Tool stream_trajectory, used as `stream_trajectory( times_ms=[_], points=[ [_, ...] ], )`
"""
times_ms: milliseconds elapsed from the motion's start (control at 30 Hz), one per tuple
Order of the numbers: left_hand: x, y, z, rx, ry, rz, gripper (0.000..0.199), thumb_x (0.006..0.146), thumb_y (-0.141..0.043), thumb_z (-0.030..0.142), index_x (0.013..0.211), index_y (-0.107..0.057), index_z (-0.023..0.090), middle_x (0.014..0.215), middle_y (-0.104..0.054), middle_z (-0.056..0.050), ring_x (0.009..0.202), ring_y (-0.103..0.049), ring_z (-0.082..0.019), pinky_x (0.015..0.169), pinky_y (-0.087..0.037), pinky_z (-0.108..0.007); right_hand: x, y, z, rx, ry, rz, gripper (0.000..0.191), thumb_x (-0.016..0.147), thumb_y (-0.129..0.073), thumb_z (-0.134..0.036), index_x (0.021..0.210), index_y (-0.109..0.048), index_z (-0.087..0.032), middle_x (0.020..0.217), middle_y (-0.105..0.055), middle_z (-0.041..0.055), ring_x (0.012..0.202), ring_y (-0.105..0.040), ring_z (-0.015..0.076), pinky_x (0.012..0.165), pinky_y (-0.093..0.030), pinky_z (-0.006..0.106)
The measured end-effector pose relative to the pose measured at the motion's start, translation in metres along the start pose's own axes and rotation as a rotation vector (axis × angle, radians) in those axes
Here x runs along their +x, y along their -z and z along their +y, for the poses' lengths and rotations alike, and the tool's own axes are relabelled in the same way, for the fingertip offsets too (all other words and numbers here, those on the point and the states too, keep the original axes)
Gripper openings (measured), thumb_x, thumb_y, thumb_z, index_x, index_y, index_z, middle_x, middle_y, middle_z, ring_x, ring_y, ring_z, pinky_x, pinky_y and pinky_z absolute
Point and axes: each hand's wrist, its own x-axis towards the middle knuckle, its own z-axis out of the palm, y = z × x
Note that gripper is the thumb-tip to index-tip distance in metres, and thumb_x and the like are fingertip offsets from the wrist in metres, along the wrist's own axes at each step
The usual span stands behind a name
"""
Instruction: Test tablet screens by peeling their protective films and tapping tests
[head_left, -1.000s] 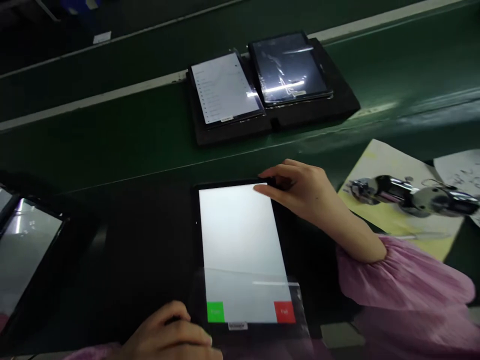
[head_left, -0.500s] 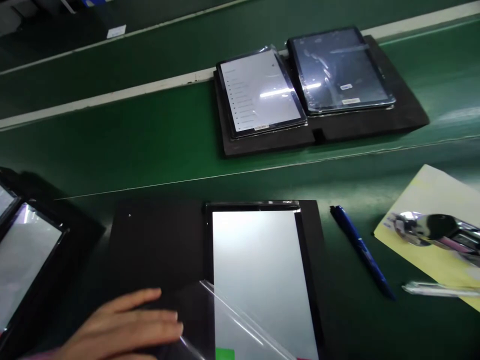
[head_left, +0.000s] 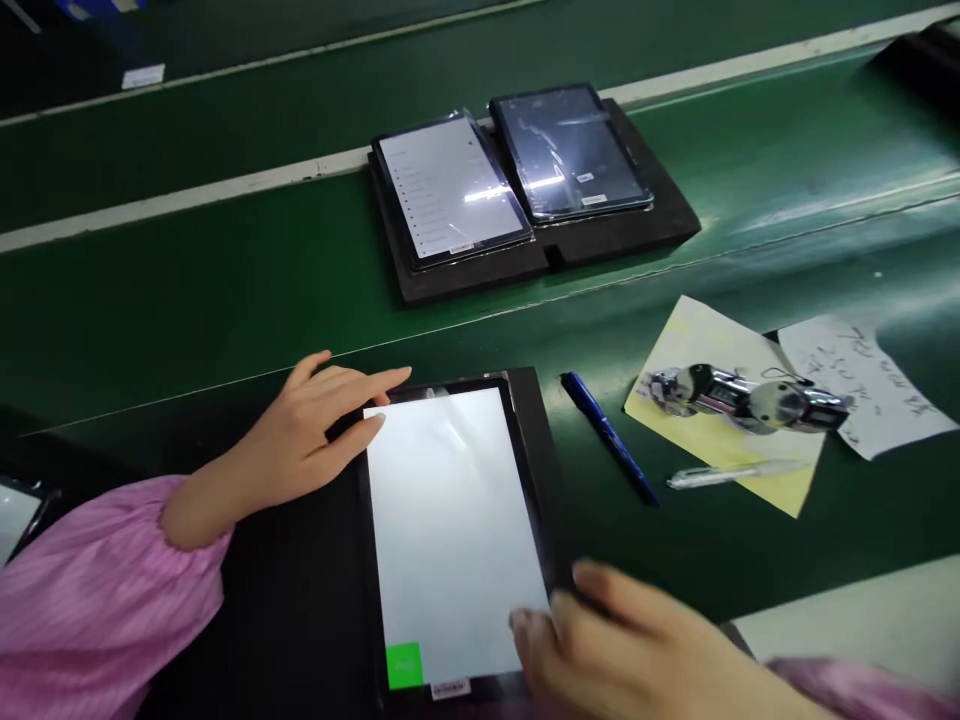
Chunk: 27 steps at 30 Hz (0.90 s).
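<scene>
A tablet with a lit white screen and a green square in its lower left corner lies on a black pad. My left hand is at the tablet's top left corner, its index finger stretched along the top edge and its thumb at the screen's corner. My right hand is over the lower right edge, its fingers bent and blurred by motion. Faint ripples on the upper screen look like clear film. Whether the right fingers hold any film is hidden by the blur.
Beyond, a black foam tray carries a lit tablet and a dark tablet. To the right lie a blue pen, a clear pen, yellow paper, shiny metal stamps and a handwritten note.
The clear film that slanted over the lower screen no longer shows raised. My left hand has moved up to the tablet's top left corner; my right hand has come into view. The camera view has shifted right.
</scene>
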Motion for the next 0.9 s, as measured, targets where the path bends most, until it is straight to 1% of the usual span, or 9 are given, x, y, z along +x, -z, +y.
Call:
stream_trajectory(
  times_ms=[67,133,233,333,400,500,667,767,900],
  points=[
    [-0.002,-0.002,-0.006,-0.028,0.035,-0.007,0.039,0.109,-0.051,0.032,0.147,-0.061,0.032,0.134,-0.074,-0.001,0.121,-0.070,-0.020,0.119,-0.047,-0.042,0.023,0.003,0.028,0.052,-0.099,0.003,0.031,0.107,-0.056,-0.015,0.080,-0.071,-0.020,0.079,-0.062,0.0024,0.072,-0.049,0.0184,0.070,-0.042,0.040],
    [-0.013,0.001,-0.018,-0.012,0.083,0.035,0.037,0.110,-0.049,0.037,0.142,-0.065,0.031,0.143,-0.071,-0.001,0.130,-0.067,-0.022,0.115,-0.050,-0.037,0.045,-0.002,0.064,0.116,-0.194,0.072,0.020,0.101,-0.072,-0.019,0.080,-0.071,-0.020,0.084,-0.064,0.0033,0.077,-0.052,0.0189,0.071,-0.041,0.037],
    [-0.037,0.009,-0.041,0.139,0.224,0.143,0.040,0.109,-0.049,0.046,0.140,-0.067,0.030,0.142,-0.072,-0.003,0.133,-0.065,-0.027,0.117,-0.048,-0.043,0.073,-0.018,0.115,0.281,-0.337,0.342,0.015,0.091,-0.085,-0.023,0.083,-0.072,-0.020,0.092,-0.067,0.0039,0.083,-0.059,0.0194,0.074,-0.046,0.034],
    [-0.062,0.006,-0.056,0.215,0.308,0.195,0.041,0.109,-0.045,0.047,0.131,-0.072,0.026,0.128,-0.076,-0.006,0.119,-0.068,-0.029,0.107,-0.051,-0.047,0.092,-0.035,0.145,0.519,-0.527,0.552,0.018,0.090,-0.083,-0.027,0.081,-0.069,-0.020,0.084,-0.067,0.0009,0.075,-0.064,0.0175,0.069,-0.051,0.032],
    [-0.072,-0.001,-0.056,0.257,0.316,0.223,0.041,0.110,-0.044,0.046,0.125,-0.074,0.024,0.122,-0.077,-0.007,0.111,-0.069,-0.029,0.101,-0.050,-0.049,0.099,-0.044,0.152,0.656,-0.607,0.616,0.021,0.090,-0.080,-0.033,0.082,-0.067,-0.020,0.081,-0.067,-0.0007,0.065,-0.064,0.0156,0.058,-0.050,0.030],
    [-0.076,-0.010,-0.049,0.306,0.308,0.256,0.039,0.110,-0.045,0.044,0.124,-0.075,0.023,0.121,-0.077,-0.008,0.107,-0.068,-0.029,0.098,-0.049,-0.050,0.102,-0.051,0.151,0.738,-0.644,0.676,0.022,0.089,-0.080,-0.038,0.083,-0.066,-0.021,0.083,-0.067,-0.0017,0.058,-0.063,0.0135,0.045,-0.047,0.026],
    [-0.070,-0.010,-0.045,0.310,0.270,0.277,0.034,0.109,-0.049,0.038,0.120,-0.077,0.021,0.116,-0.078,-0.008,0.104,-0.068,-0.027,0.094,-0.050,-0.046,0.100,-0.054,0.151,0.696,-0.625,0.711,0.021,0.091,-0.079,-0.039,0.085,-0.066,-0.024,0.076,-0.069,-0.0027,0.053,-0.063,0.0134,0.045,-0.052,0.026],
    [-0.070,-0.010,-0.046,0.318,0.253,0.287,0.033,0.109,-0.049,0.036,0.121,-0.077,0.021,0.115,-0.078,-0.008,0.104,-0.069,-0.026,0.094,-0.050,-0.045,0.099,-0.054,0.152,0.657,-0.617,0.697,0.023,0.091,-0.079,-0.042,0.086,-0.065,-0.024,0.069,-0.068,-0.0031,0.051,-0.063,0.0142,0.044,-0.050,0.026],
    [-0.070,-0.011,-0.046,0.307,0.250,0.288,0.032,0.109,-0.050,0.034,0.122,-0.077,0.022,0.115,-0.078,-0.007,0.103,-0.069,-0.025,0.094,-0.051,-0.044,0.098,-0.054,0.153,0.603,-0.664,0.681,0.027,0.092,-0.079,-0.045,0.087,-0.064,-0.024,0.065,-0.067,-0.0031,0.048,-0.062,0.0144,0.042,-0.046,0.026]
  ],
)
